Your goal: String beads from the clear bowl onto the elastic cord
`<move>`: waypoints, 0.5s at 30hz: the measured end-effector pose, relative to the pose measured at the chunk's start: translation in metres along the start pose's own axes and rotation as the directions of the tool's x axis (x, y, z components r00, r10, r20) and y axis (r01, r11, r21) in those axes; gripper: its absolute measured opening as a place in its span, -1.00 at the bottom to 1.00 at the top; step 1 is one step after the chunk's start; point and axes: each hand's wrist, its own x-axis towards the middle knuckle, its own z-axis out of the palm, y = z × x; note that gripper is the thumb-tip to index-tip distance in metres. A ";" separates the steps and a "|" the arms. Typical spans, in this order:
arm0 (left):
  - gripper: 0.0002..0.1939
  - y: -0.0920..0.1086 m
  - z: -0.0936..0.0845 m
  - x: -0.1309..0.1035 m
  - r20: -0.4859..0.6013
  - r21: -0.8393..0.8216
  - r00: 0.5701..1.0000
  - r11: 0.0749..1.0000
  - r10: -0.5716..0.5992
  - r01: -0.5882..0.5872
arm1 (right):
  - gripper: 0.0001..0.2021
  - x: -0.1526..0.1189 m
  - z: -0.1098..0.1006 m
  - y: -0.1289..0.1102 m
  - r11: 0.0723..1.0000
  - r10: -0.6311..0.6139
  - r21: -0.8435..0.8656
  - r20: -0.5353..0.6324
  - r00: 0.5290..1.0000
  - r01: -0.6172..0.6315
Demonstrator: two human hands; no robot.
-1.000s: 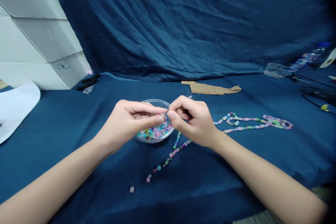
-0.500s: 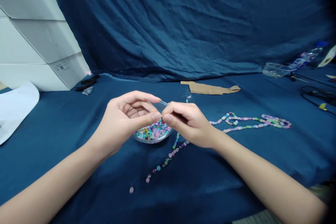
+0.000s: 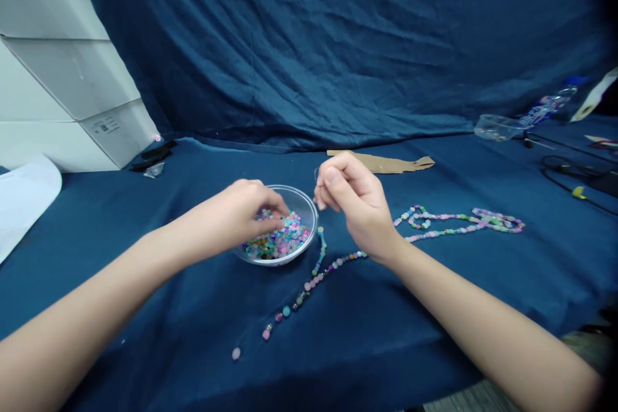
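Note:
My left hand reaches over the near left rim of a clear plastic bowl. Its thumb and fingers are a little apart, with the tips among small multicoloured beads in the bowl. Right of the bowl, my right hand is raised and closed, thumb against the curled fingers. A fine thread shows at its fingertips, hard to make out. Below and behind this hand lies a long bead strand, pink, blue, green and purple, one end trailing toward the front.
A lone pink bead lies at the front. Torn cardboard is behind my right hand. White boxes and a white sheet stand left. A clear container, a bottle and black cables lie right.
My hands were together above the bowl and have parted. The left one has dropped into the beads; the right one has moved slightly right and turned upward.

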 end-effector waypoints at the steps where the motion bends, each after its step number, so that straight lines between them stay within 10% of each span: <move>1: -0.87 -0.004 0.001 0.004 0.050 0.112 0.999 0.994 -0.013 0.007 | -0.76 0.001 -0.001 0.001 1.000 0.004 0.024 -0.030 1.000 -0.004; 15: -0.89 -0.008 0.019 0.019 0.112 0.184 0.993 0.982 0.025 -0.046 | -0.72 0.006 -0.003 -0.002 0.993 0.036 -0.116 0.006 0.999 -0.035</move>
